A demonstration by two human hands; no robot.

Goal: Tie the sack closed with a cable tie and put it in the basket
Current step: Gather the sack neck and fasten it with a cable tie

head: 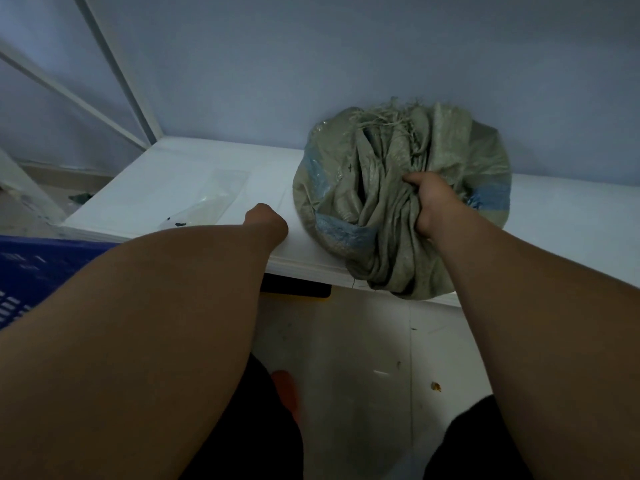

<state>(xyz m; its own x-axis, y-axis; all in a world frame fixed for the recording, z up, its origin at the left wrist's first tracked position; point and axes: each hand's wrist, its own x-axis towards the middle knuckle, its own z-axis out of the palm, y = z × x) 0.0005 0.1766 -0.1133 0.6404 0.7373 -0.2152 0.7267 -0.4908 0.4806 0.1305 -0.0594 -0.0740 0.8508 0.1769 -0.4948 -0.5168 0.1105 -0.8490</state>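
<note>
Against a pale blue wall (242, 64), a white desk (156, 188) running left to right, dimly lit. At its left end, white frame bars (117, 74) slanting up toward the corner. On the desk's left part, a clear plastic bag (214, 195) lying flat, with small dark scraps (178, 224) near its front edge. Below the front edge, a pale floor (363, 358) scattered with small bits of debris. At the far left and lower down, the slotted wall of a blue basket (31, 268), beside the desk and well apart from the sack. On the right part of the desk, a grey-green woven sack (346, 188) with blue stripes, leaning at the wall, frayed mouth upward, lower folds hanging over the front edge. Right hand (434, 202) clenched on a bunch of gathered sack fabric near its middle. Left hand (265, 220) on the desk just left of the sack, not touching it, curled over with fingers hidden; open or closed, cannot tell.
</note>
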